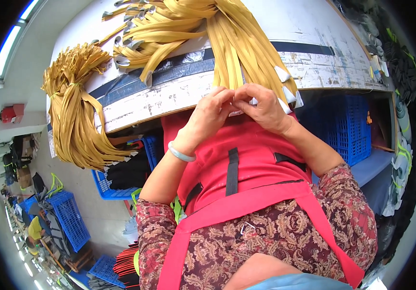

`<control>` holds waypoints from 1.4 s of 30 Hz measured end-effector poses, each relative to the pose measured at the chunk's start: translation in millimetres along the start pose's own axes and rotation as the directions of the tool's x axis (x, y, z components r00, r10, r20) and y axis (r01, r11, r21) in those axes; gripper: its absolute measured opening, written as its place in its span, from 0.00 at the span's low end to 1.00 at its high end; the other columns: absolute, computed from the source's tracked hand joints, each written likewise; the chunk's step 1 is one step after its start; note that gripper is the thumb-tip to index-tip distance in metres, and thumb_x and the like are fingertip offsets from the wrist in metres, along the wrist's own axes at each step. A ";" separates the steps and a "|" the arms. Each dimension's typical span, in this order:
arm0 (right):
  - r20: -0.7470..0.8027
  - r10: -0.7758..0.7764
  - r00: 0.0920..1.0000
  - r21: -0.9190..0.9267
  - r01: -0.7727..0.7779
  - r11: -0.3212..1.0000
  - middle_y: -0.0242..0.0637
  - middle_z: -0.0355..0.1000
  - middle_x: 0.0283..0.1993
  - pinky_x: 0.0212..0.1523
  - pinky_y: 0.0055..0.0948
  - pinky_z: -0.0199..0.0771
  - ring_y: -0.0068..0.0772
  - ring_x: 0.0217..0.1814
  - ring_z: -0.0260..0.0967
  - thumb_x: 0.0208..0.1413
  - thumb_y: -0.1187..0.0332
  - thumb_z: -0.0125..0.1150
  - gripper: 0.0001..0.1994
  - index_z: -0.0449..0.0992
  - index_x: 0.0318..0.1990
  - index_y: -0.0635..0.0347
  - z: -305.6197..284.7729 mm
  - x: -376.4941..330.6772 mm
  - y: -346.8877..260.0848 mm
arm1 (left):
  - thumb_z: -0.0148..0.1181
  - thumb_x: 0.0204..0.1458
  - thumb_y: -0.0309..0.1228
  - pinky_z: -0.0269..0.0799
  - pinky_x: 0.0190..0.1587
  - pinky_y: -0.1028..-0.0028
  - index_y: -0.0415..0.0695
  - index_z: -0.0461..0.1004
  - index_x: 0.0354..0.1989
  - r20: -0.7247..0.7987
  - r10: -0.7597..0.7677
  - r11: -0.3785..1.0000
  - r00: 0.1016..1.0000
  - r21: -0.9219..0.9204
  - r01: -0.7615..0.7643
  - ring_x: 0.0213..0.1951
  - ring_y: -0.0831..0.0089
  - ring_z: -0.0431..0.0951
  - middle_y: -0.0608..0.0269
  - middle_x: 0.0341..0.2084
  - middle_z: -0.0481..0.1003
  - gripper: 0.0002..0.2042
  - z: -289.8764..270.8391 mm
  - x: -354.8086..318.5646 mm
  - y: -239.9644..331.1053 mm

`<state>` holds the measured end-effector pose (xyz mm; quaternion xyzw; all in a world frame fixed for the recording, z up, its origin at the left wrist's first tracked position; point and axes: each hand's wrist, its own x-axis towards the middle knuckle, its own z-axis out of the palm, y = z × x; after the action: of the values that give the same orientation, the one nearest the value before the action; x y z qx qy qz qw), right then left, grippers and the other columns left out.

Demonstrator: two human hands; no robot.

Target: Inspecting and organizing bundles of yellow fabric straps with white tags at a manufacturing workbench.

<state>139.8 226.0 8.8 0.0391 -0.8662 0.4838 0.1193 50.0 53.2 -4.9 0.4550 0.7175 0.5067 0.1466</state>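
Observation:
At the table's front edge, my left hand (209, 116) and my right hand (264, 108) meet with fingertips pinched together. Between them is the end of a yellow zipper tape (228, 67), with a bit of white showing by the right fingers; the fingers cover most of it. The tape belongs to a large bundle lying across the table, gathered near the top. Several other tapes beside my right hand end in white tabs (282, 74). Grey curled tips (122, 61) show on the tapes further left. A second, tied yellow bundle (75, 116) hangs over the table's left edge.
The white, worn table (314, 70) carries a dark tape strip. Underneath, a blue crate (350, 128) stands on the right and another blue crate (113, 191) with black material on the left. More blue crates (70, 217) stand at the lower left. Dark fabric (401, 63) piles up at right.

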 end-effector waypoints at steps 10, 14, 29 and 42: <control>0.182 -0.111 0.977 0.311 0.050 0.949 0.35 0.70 0.44 0.48 0.23 0.68 0.26 0.45 0.68 0.60 0.67 0.61 0.08 0.76 0.41 0.62 -30.8 33.3 12.0 | 0.61 0.54 0.18 0.72 0.34 0.79 0.37 0.75 0.33 -0.077 -0.120 0.856 0.990 -0.513 0.064 0.32 0.80 0.74 0.66 0.34 0.73 0.02 -26.6 16.9 -0.9; 0.244 -0.035 0.969 0.405 -0.069 0.912 0.33 0.67 0.43 0.47 0.21 0.66 0.22 0.44 0.65 0.59 0.72 0.62 0.04 0.74 0.39 0.61 -30.6 50.5 -2.3 | 0.59 0.58 0.23 0.71 0.36 0.81 0.39 0.73 0.36 -0.056 -0.176 0.669 0.983 -0.739 0.078 0.32 0.82 0.73 0.69 0.31 0.75 0.01 -30.9 19.5 -3.8; 0.211 -0.128 0.969 0.689 -0.055 0.723 0.34 0.65 0.44 0.41 0.21 0.71 0.22 0.39 0.68 0.63 0.67 0.58 0.08 0.73 0.40 0.63 -12.3 78.3 -8.1 | 0.67 0.50 0.22 0.67 0.48 0.75 0.39 0.80 0.33 -0.164 -0.140 0.766 0.976 -0.643 0.002 0.40 0.76 0.73 0.64 0.35 0.76 0.04 -51.8 20.8 1.0; 0.258 -0.042 0.965 0.671 -0.148 0.727 0.31 0.71 0.37 0.34 0.18 0.73 0.18 0.35 0.70 0.57 0.75 0.64 0.05 0.75 0.38 0.63 -7.2 91.4 -19.5 | 0.69 0.47 0.20 0.69 0.45 0.78 0.39 0.79 0.33 -0.133 -0.139 0.658 0.981 -0.753 -0.009 0.38 0.77 0.74 0.67 0.33 0.75 0.06 -65.7 17.5 -7.4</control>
<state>56.1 226.1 50.9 0.1172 -0.6354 0.7627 -0.0299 -7.3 27.7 22.3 0.2807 0.4706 0.7903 0.2742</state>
